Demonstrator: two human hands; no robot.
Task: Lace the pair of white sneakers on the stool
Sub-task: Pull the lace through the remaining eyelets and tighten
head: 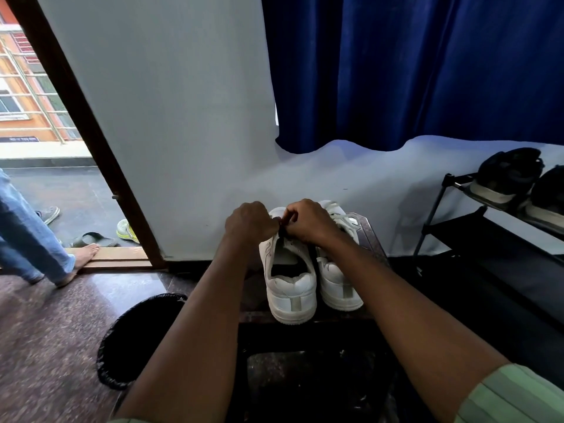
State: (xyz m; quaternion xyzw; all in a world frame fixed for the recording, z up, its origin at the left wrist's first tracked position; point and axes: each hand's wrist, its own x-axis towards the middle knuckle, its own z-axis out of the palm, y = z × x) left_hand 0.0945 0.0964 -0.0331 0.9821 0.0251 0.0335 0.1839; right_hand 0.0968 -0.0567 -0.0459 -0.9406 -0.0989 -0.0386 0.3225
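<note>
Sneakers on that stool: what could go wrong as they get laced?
The left sneaker has its heel past the stool edge, so a hard tug by the hands might tip it off. It could land in the open bin just beside the stool.

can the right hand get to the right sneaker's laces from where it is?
Probably yes. The right hand works at the left sneaker; the right sneaker sits directly beside it, its laces uncovered.

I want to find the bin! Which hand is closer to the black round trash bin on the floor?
Left. The left hand is above the left white sneaker, nearer the black round trash bin at lower left; the right hand is farther right.
</note>
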